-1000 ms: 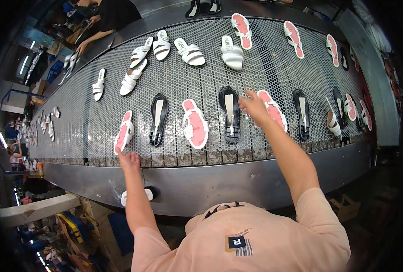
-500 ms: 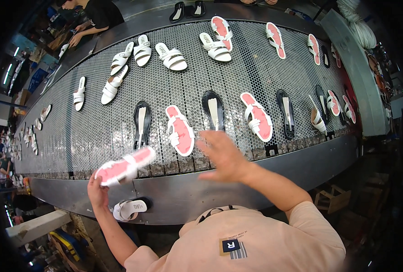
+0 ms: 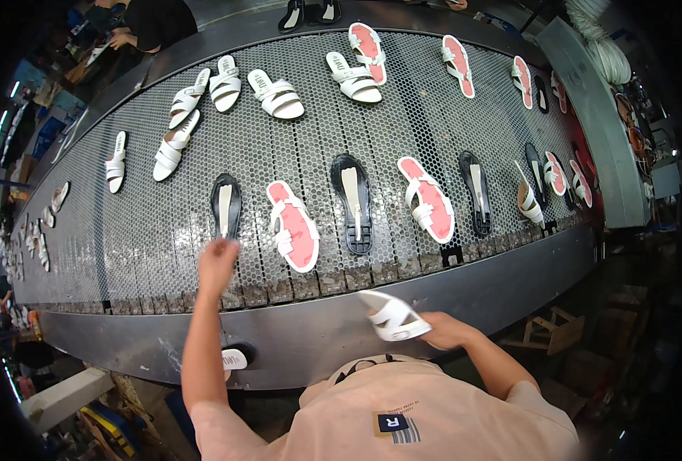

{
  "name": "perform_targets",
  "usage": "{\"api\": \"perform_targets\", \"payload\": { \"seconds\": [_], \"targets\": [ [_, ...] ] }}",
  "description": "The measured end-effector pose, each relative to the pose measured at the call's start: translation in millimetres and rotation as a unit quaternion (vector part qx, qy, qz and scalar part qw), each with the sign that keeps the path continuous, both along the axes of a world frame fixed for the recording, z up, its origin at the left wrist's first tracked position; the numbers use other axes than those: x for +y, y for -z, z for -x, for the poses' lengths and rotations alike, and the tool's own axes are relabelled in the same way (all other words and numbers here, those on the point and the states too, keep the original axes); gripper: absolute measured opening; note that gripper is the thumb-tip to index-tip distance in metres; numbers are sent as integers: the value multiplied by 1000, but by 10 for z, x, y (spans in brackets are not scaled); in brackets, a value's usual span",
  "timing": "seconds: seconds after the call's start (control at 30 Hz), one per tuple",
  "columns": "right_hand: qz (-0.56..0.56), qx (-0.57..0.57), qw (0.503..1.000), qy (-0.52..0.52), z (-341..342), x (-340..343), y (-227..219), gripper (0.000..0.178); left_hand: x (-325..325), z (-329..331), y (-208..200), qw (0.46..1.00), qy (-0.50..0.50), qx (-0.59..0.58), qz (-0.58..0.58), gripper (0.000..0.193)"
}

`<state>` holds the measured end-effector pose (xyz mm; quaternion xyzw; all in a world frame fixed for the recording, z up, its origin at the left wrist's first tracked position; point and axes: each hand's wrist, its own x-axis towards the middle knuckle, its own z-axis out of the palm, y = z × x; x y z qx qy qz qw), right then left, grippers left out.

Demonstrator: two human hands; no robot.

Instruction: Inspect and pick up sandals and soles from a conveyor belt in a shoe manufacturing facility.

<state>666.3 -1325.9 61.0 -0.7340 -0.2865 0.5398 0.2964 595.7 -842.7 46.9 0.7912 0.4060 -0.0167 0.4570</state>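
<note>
From far away, I see one white sandal point(image 3: 397, 326) up, gripped in my right hand point(image 3: 444, 330) near the belt point(image 3: 295, 150), my left hand point(image 3: 216, 266) at a black sole's point(image 3: 225, 201) near end (can't tell if it grips), with other shoes point(image 3: 436, 217) left lying there.

Peach short-sleeved T-shirt point(image 3: 471, 407) with dark square patch point(image 3: 392, 422), striped print point(image 3: 407, 435)

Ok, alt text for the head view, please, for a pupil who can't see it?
A person's right hand holds a white sandal near a perforated belt; the left hand is at the near end of a black sole. White slides, pink-and-white sandals and other black soles lie along the belt.
</note>
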Motion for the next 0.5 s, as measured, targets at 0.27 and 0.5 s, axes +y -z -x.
{"api": "perform_targets", "payload": {
  "seconds": [0.27, 0.5],
  "targets": [
    [89, 317, 825, 460, 520, -593, 248, 26, 873, -1099, 503, 941, 45, 196, -271, 97],
    [138, 327, 797, 489, 635, -610, 296, 26, 888, -1126, 560, 960, 24, 114, -254, 72]
  ]
}}
